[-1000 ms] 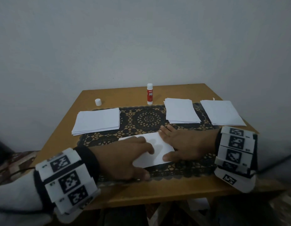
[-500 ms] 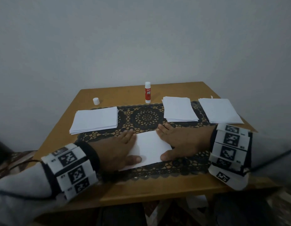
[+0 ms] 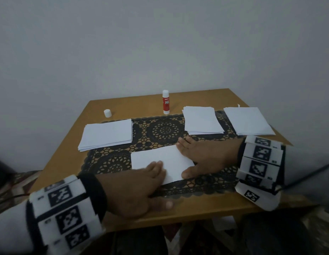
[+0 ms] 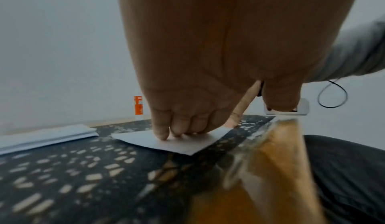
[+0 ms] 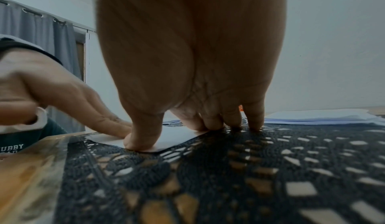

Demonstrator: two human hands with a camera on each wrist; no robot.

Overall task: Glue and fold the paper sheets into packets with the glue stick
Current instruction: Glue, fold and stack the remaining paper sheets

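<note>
Nearest, the left hand (image 3: 134,188) lies flat, grip released, fingers pressing the near-left part of the folded paper sheet (image 3: 160,159) on the black lace mat (image 3: 112,161). The right hand (image 3: 206,159), also released, pins its right edge. Farther off lie three paper stacks (image 3: 106,134), then the upright glue stick (image 3: 166,102) and its cap (image 3: 107,113) on the worktop (image 3: 197,97).

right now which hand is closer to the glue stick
Right. The right hand presses the far right end of the folded paper, below and right of the glue stick. The left hand lies at the paper's near edge, farther back.
</note>
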